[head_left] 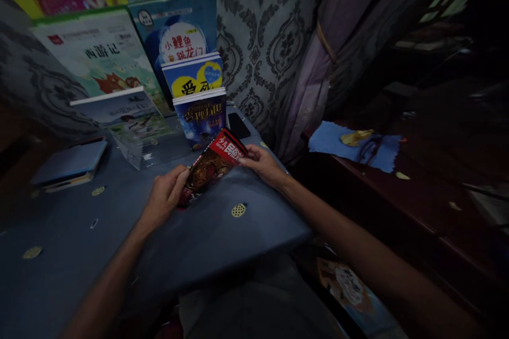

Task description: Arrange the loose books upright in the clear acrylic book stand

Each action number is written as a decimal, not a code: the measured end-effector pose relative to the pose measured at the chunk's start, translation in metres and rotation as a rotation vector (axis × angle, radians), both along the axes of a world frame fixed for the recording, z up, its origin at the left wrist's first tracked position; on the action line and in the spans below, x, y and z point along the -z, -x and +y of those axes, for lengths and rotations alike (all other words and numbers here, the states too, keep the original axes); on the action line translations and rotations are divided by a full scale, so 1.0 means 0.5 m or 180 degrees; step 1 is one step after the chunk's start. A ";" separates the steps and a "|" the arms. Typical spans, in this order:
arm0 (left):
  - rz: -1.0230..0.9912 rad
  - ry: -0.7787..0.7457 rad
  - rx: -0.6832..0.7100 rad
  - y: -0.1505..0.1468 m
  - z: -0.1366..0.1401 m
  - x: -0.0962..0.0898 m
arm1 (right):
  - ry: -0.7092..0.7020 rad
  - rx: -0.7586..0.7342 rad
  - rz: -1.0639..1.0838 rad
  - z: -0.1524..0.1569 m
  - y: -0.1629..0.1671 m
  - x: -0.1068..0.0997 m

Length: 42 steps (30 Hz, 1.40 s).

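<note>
A: Item one?

B: Red book [212, 165], dark cover with a red title band, tilted on the blue table [222, 238], its far end raised. It sits near the middle of the view, just ahead of both hands.

A: Grip on it?

B: Left hand [165, 196] at the book's 7 o'clock corner, fingers curled and pinching the lower edge. Right hand [263, 164] at its 3 o'clock side, fingers pressed onto the upper right corner, thumb underneath as far as I can tell.

A: Item two?

B: Clear stand [139, 151] at 10 o'clock from the red book, near it, carrying a pale picture book [119, 111] leaning back.

A: Behind the red book?

B: At 12 o'clock, a dark blue book [202, 116] upright, nearly touching the red one. Behind that a yellow and blue book [194, 75], then larger children's books [99, 53] propped against the patterned curtain [262, 37].

A: Other entries?

B: Black phone [238, 125] flat on the table at 1 o'clock, just beside the dark blue book. Flat blue notebook [69, 164] at 9 o'clock, well apart. Blue cloth [353, 147] on the dark wooden bench [397, 206] at 3 o'clock, well apart.
</note>
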<state>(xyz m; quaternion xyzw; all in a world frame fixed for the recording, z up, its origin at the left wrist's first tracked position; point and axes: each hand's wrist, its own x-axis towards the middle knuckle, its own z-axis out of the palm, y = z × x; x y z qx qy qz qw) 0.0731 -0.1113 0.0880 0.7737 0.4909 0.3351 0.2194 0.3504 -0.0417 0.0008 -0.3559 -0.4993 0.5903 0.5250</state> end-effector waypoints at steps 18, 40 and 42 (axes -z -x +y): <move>0.0538 0.1009 -0.0501 -0.009 -0.018 0.110 | 0.0039 0.0051 -0.0957 0.000 0.021 -0.003; 0.1776 -0.0589 -0.0313 -0.018 0.116 0.192 | -0.2401 -0.0743 -0.3400 -0.019 0.139 0.016; 0.1811 -0.0607 -0.0333 -0.019 0.116 0.191 | -0.2325 -0.0755 -0.3562 -0.005 0.137 0.027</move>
